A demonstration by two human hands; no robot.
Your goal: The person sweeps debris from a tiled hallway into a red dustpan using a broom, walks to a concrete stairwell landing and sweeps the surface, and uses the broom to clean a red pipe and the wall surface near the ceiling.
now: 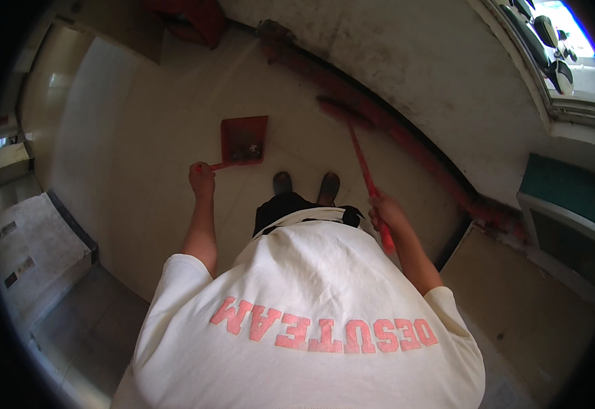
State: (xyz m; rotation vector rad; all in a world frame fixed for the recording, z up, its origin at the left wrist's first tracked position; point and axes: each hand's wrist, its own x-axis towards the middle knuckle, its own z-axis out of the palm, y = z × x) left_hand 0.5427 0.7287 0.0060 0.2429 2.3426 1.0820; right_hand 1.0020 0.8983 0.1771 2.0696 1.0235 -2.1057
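My left hand [202,178] is closed around the handle of a red dustpan [238,129], whose pan lies ahead of my feet at or just above the floor. Small bits of debris [253,148] sit in the pan. On the other side, my right hand [387,210] grips the red handle of a broom [361,157]. The handle slants up and away to the broom's dark red head [344,111], which is blurred and close to the base of the right-hand wall. Whether its bristles touch the floor I cannot tell.
A stained white wall [406,75] with a dark red strip along its foot runs down the right. Shoes [546,31] stand by the window at upper right, above a green-topped box [563,187]. A red container [192,20] is at the far end of the pale floor [161,123].
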